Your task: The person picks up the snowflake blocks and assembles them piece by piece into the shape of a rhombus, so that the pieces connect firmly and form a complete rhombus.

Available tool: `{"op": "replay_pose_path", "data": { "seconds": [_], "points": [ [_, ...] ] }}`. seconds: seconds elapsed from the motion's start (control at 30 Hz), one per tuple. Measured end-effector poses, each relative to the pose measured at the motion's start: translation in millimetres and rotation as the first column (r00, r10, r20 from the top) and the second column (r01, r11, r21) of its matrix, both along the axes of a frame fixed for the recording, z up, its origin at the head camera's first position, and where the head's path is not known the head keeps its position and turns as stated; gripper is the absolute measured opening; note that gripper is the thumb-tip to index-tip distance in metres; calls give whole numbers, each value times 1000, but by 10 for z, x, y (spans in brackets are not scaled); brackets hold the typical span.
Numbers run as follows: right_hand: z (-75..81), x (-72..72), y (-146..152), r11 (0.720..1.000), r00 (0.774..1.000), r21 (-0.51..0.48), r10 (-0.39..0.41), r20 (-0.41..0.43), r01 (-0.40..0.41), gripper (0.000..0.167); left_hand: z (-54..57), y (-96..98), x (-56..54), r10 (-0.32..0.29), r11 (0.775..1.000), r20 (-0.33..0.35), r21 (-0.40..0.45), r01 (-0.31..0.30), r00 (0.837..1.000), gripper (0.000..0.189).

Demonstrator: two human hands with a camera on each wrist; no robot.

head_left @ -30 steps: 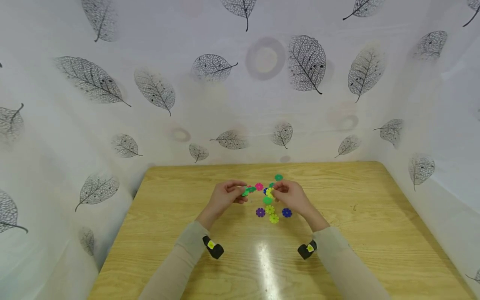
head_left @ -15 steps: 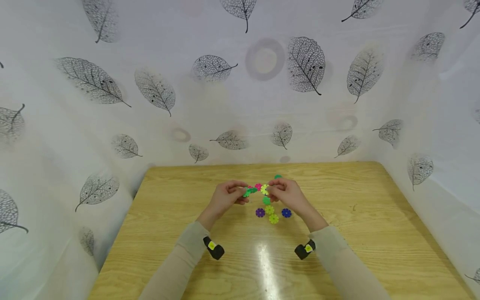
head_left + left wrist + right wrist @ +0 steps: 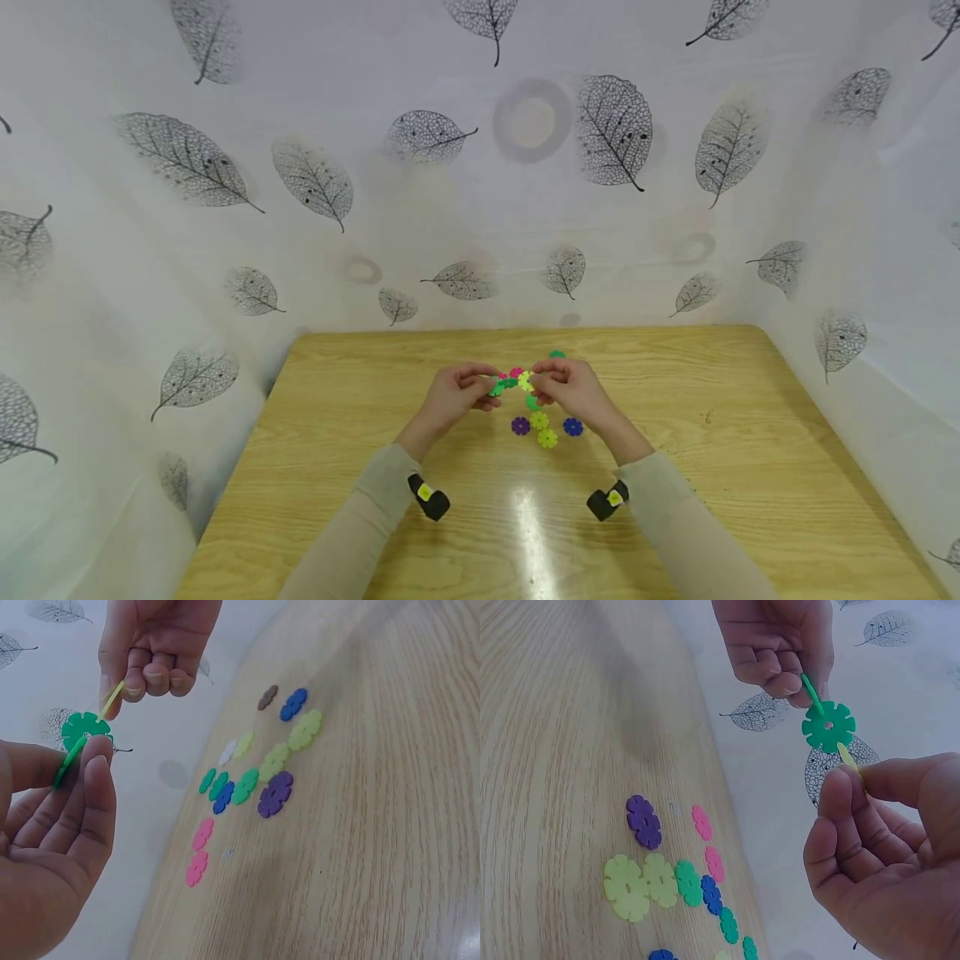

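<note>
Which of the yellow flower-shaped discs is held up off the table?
The raised yellow disc, pinched by the right hand, touching a green disc; the other yellow discs lie on the table.

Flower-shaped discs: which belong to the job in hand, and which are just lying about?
In the work:
green disc, pinched by the left hand
second green disc, joined to the first
yellow disc, pinched by the right hand

Lying about, perhaps spares:
purple disc
pink discs
blue discs
brown disc
white disc
loose green discs
loose yellow discs

Head view high, forward-down; wrist views close, opposite, fingers (image 3: 100,781) in both.
</note>
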State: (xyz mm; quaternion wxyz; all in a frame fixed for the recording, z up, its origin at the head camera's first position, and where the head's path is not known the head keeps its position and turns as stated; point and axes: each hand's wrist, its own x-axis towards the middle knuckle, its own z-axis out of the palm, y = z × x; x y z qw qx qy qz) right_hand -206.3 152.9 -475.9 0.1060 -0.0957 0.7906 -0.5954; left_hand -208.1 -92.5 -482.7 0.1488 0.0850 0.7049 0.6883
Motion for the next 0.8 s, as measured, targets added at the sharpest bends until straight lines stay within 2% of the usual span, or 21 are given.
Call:
{"op": "replay_pose_path", "data": {
  "seconds": [0.27, 0.5, 0.8],
  "points": [
    [20, -1, 1, 1000, 1000, 7, 26, -12, -25, 34, -20, -21, -13, 11, 1000, -3, 3, -11, 1000, 29],
    [36, 1, -21, 999, 1000, 38, 27, 15, -28, 30, -20, -32, -18, -32, 999, -26, -21, 32, 999, 33],
    [45, -4, -21, 999, 999, 25, 37, -27, -36, 28, 16, 14, 27, -27, 1000, -32, -7, 27, 999, 30]
  ]
}}
